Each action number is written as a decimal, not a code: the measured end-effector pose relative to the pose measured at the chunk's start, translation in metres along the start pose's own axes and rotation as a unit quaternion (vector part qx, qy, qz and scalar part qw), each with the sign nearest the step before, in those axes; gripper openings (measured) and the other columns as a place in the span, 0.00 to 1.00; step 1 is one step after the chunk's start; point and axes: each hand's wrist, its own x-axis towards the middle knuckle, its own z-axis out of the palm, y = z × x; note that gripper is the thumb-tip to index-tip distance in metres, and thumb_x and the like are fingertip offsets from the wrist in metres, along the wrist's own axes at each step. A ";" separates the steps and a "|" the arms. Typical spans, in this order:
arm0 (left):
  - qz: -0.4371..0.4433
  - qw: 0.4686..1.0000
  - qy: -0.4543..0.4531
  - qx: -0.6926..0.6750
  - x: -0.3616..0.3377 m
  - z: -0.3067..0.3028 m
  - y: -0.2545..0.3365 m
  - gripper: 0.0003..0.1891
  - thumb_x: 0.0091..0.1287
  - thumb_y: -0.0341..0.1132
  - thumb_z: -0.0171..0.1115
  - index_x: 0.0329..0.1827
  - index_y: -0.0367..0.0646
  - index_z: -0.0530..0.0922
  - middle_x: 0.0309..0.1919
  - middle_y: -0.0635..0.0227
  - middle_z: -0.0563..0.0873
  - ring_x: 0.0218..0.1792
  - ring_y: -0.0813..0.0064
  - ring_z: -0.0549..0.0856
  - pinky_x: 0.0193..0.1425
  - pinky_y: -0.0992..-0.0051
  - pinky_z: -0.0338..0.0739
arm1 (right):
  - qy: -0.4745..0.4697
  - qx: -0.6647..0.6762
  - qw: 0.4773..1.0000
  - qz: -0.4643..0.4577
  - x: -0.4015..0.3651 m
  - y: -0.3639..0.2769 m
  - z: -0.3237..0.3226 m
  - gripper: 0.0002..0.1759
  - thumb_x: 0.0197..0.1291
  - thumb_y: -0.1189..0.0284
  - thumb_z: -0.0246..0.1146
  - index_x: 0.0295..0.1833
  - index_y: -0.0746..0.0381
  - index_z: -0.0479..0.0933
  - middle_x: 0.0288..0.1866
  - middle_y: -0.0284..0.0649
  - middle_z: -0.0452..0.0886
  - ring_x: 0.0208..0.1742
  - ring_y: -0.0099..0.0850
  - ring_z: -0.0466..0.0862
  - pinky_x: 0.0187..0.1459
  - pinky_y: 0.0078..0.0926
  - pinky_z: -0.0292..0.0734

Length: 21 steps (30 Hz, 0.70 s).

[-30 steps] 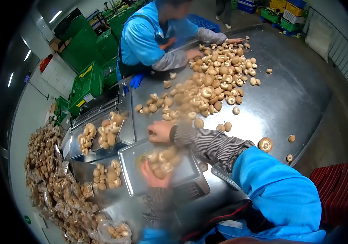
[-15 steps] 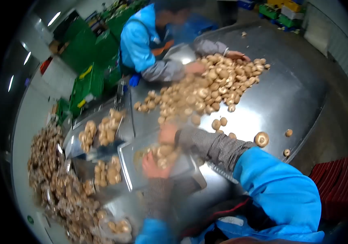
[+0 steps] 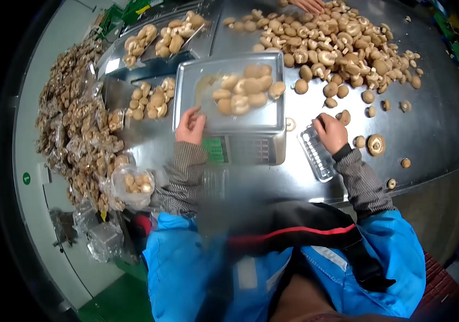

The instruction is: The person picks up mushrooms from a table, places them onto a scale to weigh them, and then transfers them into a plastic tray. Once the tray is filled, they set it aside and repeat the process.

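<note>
Several brown mushrooms [image 3: 248,88] lie on the square metal pan [image 3: 186,70] of a weighing scale with a green display [image 3: 214,149]. My left hand [image 3: 191,126] is at the pan's front left corner, fingers loosely curled and thumb apart, with nothing visible in it. To the right of the scale, my right hand [image 3: 331,132] grips the upper edge of a clear ribbed plastic tray [image 3: 318,158], which shows no mushrooms inside. Loose mushrooms [image 3: 343,117] lie close beside that hand.
A large mushroom heap [image 3: 342,43] covers the far table, where another person's hand [image 3: 309,5] reaches in. Sorted mushroom portions [image 3: 157,102] sit left of the scale. Bagged mushrooms [image 3: 79,123] pile up along the left; a bagged tray [image 3: 135,185] stands near my left sleeve.
My view has tipped downward and the other person is mostly out of frame. Both hands have left the mushrooms on the pan; my right hand has moved right and taken hold of the plastic tray.
</note>
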 end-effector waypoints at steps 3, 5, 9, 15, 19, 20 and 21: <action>-0.039 0.996 -0.064 0.054 0.005 -0.008 -0.006 0.16 0.66 0.33 0.63 0.56 0.40 0.79 0.37 0.69 0.84 0.37 0.84 0.82 0.43 0.82 0.78 | -0.092 -0.091 0.992 0.015 -0.054 -0.004 0.013 0.19 0.61 0.57 0.64 0.35 0.64 0.76 0.30 0.49 0.82 0.31 0.46 0.83 0.34 0.41 0.77; -0.050 0.983 -0.097 0.150 0.006 -0.005 0.005 0.19 0.63 0.38 0.66 0.55 0.40 0.80 0.39 0.64 0.86 0.39 0.77 0.84 0.47 0.77 0.80 | -0.085 -0.102 0.991 0.000 -0.077 -0.004 0.027 0.18 0.57 0.58 0.67 0.37 0.63 0.76 0.32 0.46 0.82 0.33 0.44 0.83 0.34 0.40 0.78; -0.079 0.943 -0.162 0.279 0.021 0.005 0.000 0.27 0.61 0.48 0.65 0.58 0.40 0.79 0.45 0.58 0.87 0.47 0.65 0.86 0.55 0.70 0.79 | -0.028 -0.090 0.996 -0.004 -0.086 0.002 0.048 0.12 0.56 0.64 0.66 0.35 0.62 0.75 0.32 0.46 0.81 0.33 0.45 0.83 0.34 0.40 0.78; -0.122 0.915 -0.213 0.321 0.035 0.023 0.009 0.30 0.59 0.51 0.65 0.59 0.38 0.78 0.48 0.55 0.86 0.49 0.63 0.86 0.58 0.67 0.78 | -0.038 -0.049 0.998 0.010 -0.074 -0.005 0.034 0.14 0.58 0.66 0.66 0.35 0.67 0.76 0.29 0.51 0.81 0.31 0.46 0.82 0.34 0.38 0.78; -0.110 0.926 -0.184 0.311 0.042 0.035 -0.019 0.28 0.57 0.47 0.68 0.54 0.36 0.78 0.46 0.54 0.86 0.48 0.63 0.86 0.56 0.67 0.79 | 0.027 0.070 0.997 0.010 -0.025 -0.027 0.003 0.17 0.61 0.62 0.66 0.43 0.67 0.77 0.31 0.52 0.83 0.33 0.48 0.84 0.35 0.41 0.77; -0.076 0.943 -0.141 0.293 0.037 0.041 -0.015 0.19 0.56 0.40 0.72 0.41 0.34 0.77 0.30 0.67 0.83 0.31 0.77 0.81 0.40 0.76 0.78 | 0.035 0.139 0.989 0.035 -0.006 -0.036 0.000 0.18 0.62 0.60 0.64 0.44 0.66 0.76 0.29 0.51 0.82 0.31 0.48 0.84 0.34 0.40 0.77; -0.079 0.943 -0.142 0.289 0.036 0.043 -0.013 0.19 0.56 0.40 0.72 0.41 0.33 0.77 0.30 0.67 0.83 0.31 0.77 0.81 0.41 0.76 0.78 | 0.060 0.180 0.981 0.030 0.012 -0.052 -0.007 0.19 0.63 0.58 0.63 0.44 0.66 0.76 0.26 0.50 0.81 0.30 0.47 0.83 0.33 0.39 0.77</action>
